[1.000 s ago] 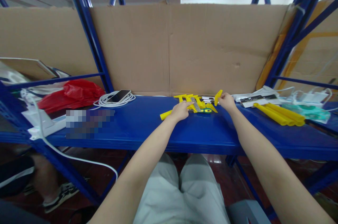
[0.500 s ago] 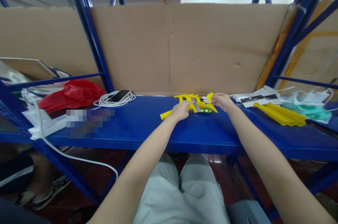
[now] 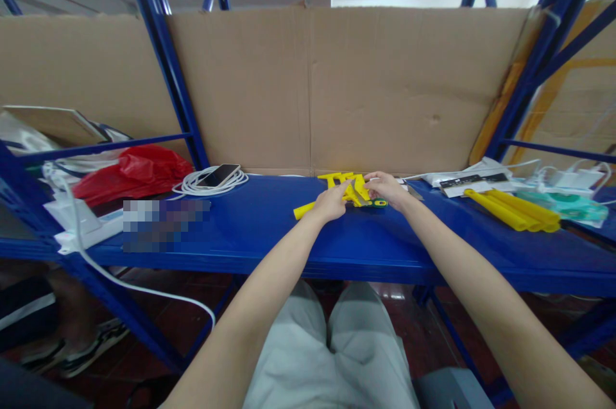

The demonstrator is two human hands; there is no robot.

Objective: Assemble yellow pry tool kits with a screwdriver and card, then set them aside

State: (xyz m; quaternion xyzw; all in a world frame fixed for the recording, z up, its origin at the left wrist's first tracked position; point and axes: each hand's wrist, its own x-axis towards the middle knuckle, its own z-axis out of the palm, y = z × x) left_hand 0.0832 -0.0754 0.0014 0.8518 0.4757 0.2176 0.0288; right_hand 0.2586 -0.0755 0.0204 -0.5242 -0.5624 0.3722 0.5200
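Note:
Yellow plastic pieces lie bunched on the blue shelf, toward the cardboard. My left hand is closed at their near left side, and a yellow rod-like handle sticks out to its left. Its index finger points at the pile. My right hand has its fingers bent against an angular yellow piece at the pile's right side; the fingertips are partly hidden. Between the hands lies a tool with a green and yellow handle. A flat grey blade-like piece rests right of my right wrist.
Yellow tubes and a white packet lie at right, beside white plugs. A phone rests on a coiled white cable at left, near a red bag. Cardboard stands behind the shelf.
My right hand has moved left, closer to my left hand, together with a yellow piece. The grey blade-like piece now shows beside my right wrist. My left hand has stayed nearly in place.

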